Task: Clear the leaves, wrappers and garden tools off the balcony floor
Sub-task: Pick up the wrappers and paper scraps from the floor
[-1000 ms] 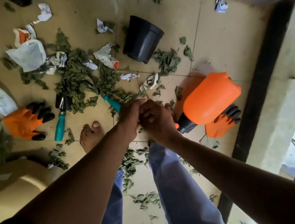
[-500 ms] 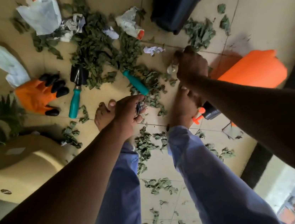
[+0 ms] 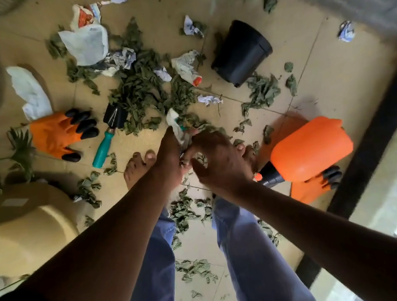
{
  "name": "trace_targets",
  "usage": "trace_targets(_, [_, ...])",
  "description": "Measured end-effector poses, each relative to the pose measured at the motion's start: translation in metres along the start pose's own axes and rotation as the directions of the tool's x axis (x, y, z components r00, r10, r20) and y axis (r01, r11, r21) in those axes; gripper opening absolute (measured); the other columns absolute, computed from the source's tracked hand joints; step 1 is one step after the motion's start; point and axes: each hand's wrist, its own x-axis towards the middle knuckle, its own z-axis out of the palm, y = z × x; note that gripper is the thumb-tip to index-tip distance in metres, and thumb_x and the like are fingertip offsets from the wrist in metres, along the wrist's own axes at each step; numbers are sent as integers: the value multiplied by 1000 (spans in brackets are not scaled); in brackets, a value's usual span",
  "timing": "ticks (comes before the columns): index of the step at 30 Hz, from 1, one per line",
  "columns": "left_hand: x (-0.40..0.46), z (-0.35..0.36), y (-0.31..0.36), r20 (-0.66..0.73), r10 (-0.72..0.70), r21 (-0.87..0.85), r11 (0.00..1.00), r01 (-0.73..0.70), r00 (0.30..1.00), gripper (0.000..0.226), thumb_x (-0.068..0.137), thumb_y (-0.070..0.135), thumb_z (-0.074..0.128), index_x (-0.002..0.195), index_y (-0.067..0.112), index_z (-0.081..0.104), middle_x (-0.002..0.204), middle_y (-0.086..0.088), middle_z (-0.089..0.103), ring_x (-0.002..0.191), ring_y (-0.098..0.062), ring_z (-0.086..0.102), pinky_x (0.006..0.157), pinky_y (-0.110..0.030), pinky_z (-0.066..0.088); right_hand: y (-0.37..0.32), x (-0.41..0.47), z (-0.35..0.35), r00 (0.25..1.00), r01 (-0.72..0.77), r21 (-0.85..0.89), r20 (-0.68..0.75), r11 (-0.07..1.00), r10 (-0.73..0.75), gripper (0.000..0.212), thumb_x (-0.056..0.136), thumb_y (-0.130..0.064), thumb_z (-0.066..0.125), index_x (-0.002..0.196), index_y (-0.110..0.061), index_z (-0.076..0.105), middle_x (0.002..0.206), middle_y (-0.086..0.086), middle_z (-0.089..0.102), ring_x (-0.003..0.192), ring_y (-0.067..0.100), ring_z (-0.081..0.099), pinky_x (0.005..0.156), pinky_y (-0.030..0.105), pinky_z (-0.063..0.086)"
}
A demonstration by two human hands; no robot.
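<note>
Since half a second ago the right hand (image 3: 221,162) has pulled back from its reach toward the leaf pile and now sits right up against the left hand (image 3: 171,158), both held together above the bare feet. Left hand pinches a crumpled white wrapper (image 3: 174,125) that sticks up past its fingers; right hand's fingers are curled in at the same bundle, but whether it actually grips the wrapper or just touches it, can't tell. Rest of the mess is on the tiled floor (image 3: 321,80): big heap of green leaves (image 3: 140,92) just beyond the hands, more wrappers mixed into it, like the one with a red end (image 3: 189,70) and a small crumpled one (image 3: 210,99). Teal-handled trowel (image 3: 108,139) lies at the left edge of the heap, blade half in the leaves, with an orange glove (image 3: 58,135) with black fingertips just left of it. Containers: black plastic pot (image 3: 240,52) is tipped on its side past the heap, can't see inside it. Orange sprayer bottle (image 3: 309,149) lies on its side at the right, resting on a second orange glove (image 3: 316,185). Tan tub (image 3: 18,222) at the left is upside down, bottom up.
</note>
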Motion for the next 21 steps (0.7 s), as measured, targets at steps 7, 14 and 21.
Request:
trace_targets(7, [18,-9,3,20,38,-208,978,-33,999,65,100,64,38,94,15,81,91,-11,67,89,-25,60,91,-36,41,-8,16,6,1000,11,-97,20,995,-9,19,79,-5,75,88,-22,76,113,0,70,109,22,61,99,36,45])
trace_targets(14, [11,-16,-1,39,-25,-33,999,26,999,56,90,76,51,77,27,75,72,8,71,97,-23,64,91,-40,49,-5,22,15,995,-7,-153,99,988,23,12,85,-14,72,93,-22,73,111,1,58,108,22,54,84,34,52])
trace_targets(21, [27,-21,-1,-192,-21,195,979,59,981,25,96,38,67,91,13,68,78,-6,64,59,-15,48,45,-19,34,-2,38,15,981,-82,-82,-184,993,66,13,94,-10,52,94,-19,62,87,-7,67,78,10,63,53,24,49])
